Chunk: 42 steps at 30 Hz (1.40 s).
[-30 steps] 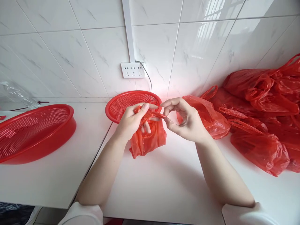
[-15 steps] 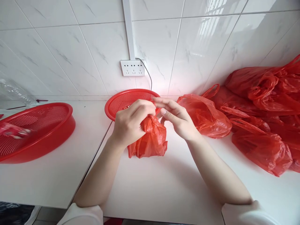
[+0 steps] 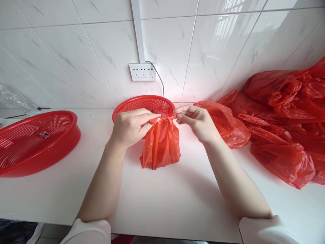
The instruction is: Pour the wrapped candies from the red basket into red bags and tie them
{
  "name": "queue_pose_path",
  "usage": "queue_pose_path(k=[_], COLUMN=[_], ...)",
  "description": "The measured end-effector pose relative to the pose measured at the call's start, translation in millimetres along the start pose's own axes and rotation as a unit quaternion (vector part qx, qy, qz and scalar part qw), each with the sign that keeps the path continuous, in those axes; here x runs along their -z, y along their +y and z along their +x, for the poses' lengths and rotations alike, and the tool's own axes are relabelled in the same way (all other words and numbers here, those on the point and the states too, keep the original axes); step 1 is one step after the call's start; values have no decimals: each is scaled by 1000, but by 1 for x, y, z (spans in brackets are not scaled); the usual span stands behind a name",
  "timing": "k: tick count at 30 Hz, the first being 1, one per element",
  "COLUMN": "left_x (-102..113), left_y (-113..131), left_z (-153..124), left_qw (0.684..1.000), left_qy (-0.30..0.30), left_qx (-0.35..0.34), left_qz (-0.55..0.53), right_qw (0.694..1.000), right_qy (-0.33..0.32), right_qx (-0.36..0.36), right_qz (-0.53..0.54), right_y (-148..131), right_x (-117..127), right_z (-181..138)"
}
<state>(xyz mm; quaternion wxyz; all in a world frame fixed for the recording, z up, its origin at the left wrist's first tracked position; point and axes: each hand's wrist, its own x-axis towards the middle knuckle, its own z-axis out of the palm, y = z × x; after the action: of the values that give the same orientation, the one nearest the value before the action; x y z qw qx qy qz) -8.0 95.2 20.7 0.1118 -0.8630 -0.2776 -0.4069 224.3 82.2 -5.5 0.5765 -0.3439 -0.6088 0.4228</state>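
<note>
A translucent red plastic bag [image 3: 161,145] stands upright at the middle of the white table, its neck gathered and twisted into what looks like a knot. My left hand [image 3: 133,127] pinches one handle end of the bag on the left side. On the other side, my right hand [image 3: 194,121] pinches the opposite end between thumb and fingers. Both ends are pulled apart sideways. What the bag contains cannot be made out. Just behind it sits a round red plastic sieve basket [image 3: 142,99], partly hidden by my left hand and the bag.
On the left, a larger red sieve basket [image 3: 76,127] holds a small red printed packet [image 3: 42,133]. A clear plastic bottle [image 3: 19,101] lies behind it. Several filled red bags [image 3: 281,162] are heaped at right. A power socket [image 3: 143,72] with a cable is on the tiled wall.
My left hand has moved left from the bag's neck, and my right fingers have closed on the other end. The bag's top is now stretched between them.
</note>
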Motion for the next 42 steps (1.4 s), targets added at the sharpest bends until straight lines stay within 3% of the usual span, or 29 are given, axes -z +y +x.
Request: queue_pose_path(k=[4,12,17,22,25,29,31,34,36,38,40,42], left_x=[11,27,27,12,3,1,5,11,14,15,16,16], left_y=[-2,-11,-9,-8,-9,-10,-10,-11,-11,-11,-9,-6], left_z=[2,4,5,4,3,2,3,3,4,6,8,12], left_qw=[996,997,984,953,936,949,959,966,965,958,945,929], left_qy=[16,-20,-124,-248,-306,-258,-213,-177,-181,-202,-231,-255], left_qx=[56,64,128,163,160,170,165,154,159,186,227,269], left_qz=[63,37,-11,-66,-63,-70,-87,-109,-106,-78,-35,0], right_qw=[993,953,921,914,887,837,827,786,774,784,806,830], right_qy=[79,195,249,164,83,-4,-117,-261,-265,-226,-161,-47], right_qx=[51,113,107,-12,-43,-10,-55,-151,-171,-159,-145,-133], right_qz=[-77,-202,-279,-370,-452,-547,-547,-539,-549,-555,-551,-539], right_y=[-2,10,0,-14,-15,-2,8,19,19,9,-8,-29], right_x=[24,96,106,96,84,55,39,24,28,44,72,106], right_z=[4,12,3,-7,-9,-8,-6,-3,-2,-3,-7,-18])
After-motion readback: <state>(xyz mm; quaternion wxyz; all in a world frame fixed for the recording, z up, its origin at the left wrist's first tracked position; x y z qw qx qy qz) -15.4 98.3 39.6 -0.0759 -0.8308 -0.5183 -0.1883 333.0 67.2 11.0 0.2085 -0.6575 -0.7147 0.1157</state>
